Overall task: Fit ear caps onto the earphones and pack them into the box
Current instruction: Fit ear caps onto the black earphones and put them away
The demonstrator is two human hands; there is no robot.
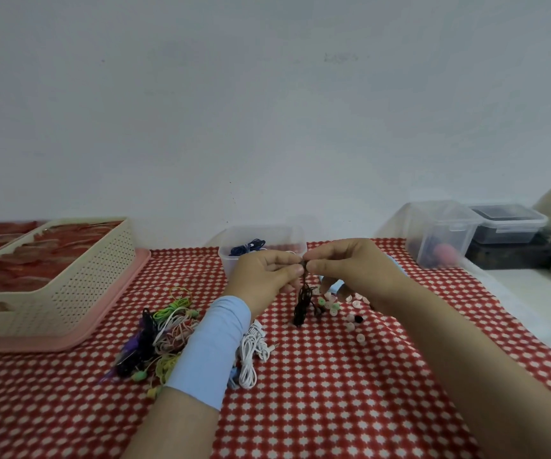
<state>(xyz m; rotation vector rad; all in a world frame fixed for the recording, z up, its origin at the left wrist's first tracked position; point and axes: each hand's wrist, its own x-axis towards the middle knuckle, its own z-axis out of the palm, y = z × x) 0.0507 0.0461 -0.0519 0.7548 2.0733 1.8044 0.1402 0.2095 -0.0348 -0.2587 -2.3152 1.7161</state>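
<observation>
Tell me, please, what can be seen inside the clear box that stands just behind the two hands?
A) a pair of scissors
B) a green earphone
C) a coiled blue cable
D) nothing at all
C: a coiled blue cable lies inside the clear box and shows over its open top, while the green earphones lie outside it on the cloth.

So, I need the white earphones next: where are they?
Head view, centre-left: the white earphones lie on the cloth right of the blue sleeve, beside the tangled coloured pile.
</observation>
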